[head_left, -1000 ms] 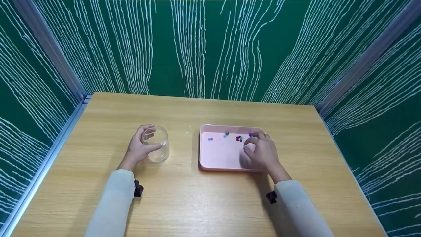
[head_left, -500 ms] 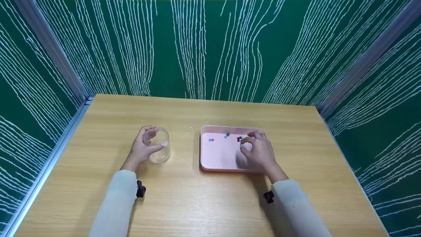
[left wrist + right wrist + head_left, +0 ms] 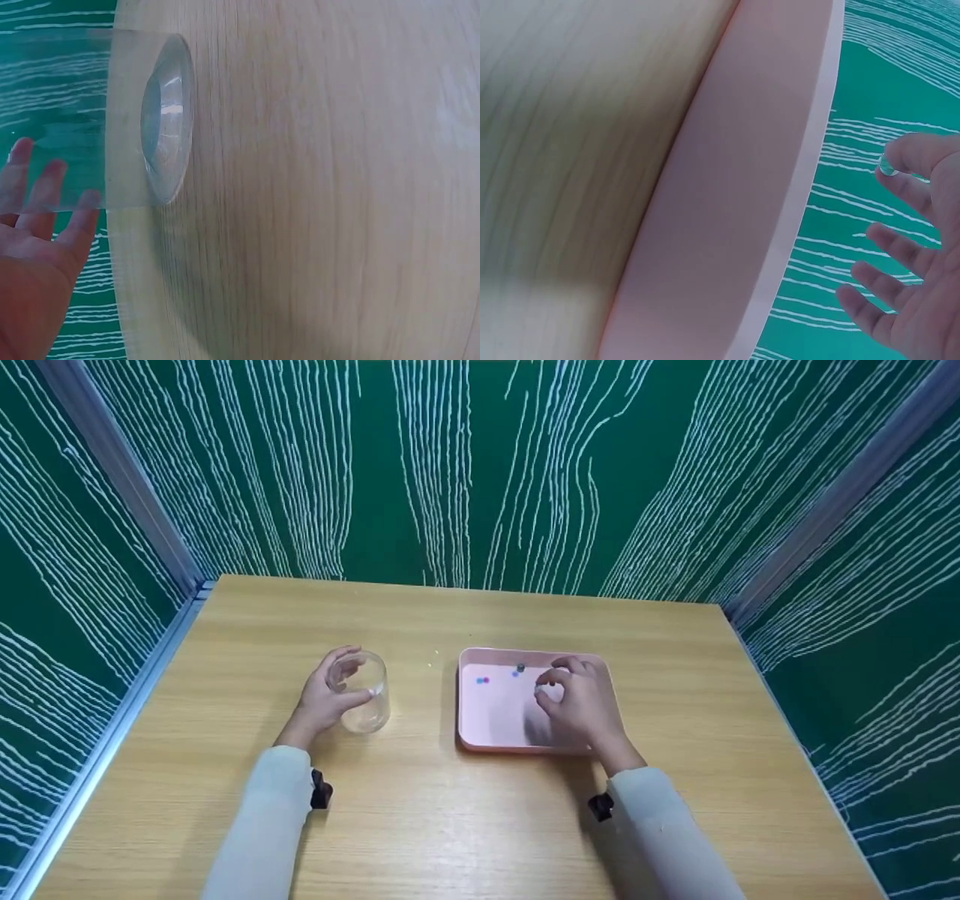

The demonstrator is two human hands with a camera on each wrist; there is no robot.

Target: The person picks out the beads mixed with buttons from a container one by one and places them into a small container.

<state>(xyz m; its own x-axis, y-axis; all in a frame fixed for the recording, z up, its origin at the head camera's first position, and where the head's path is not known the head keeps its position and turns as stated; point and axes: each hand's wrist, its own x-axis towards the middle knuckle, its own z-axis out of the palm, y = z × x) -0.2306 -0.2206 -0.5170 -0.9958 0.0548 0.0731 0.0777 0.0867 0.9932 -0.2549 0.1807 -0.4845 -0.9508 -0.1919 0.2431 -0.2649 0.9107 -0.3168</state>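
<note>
Left hand [image 3: 324, 703] wrapping fingers and thumb around clear cylindrical plastic cup [image 3: 364, 701], standing upright on light wooden surface [image 3: 420, 810], mouth pointing up, long axis vertical. Right hand [image 3: 577, 706] hovering over shallow pink rectangular tray [image 3: 491, 712] at 3 o'clock from cup, thumb and forefinger pinching small clear bead [image 3: 887, 166]. Tray's long side running 9-to-3 o'clock. Few small coloured beads [image 3: 483, 680] lying near tray's 12 o'clock edge. Green white-streaked panels [image 3: 480, 472] standing around surface.
</note>
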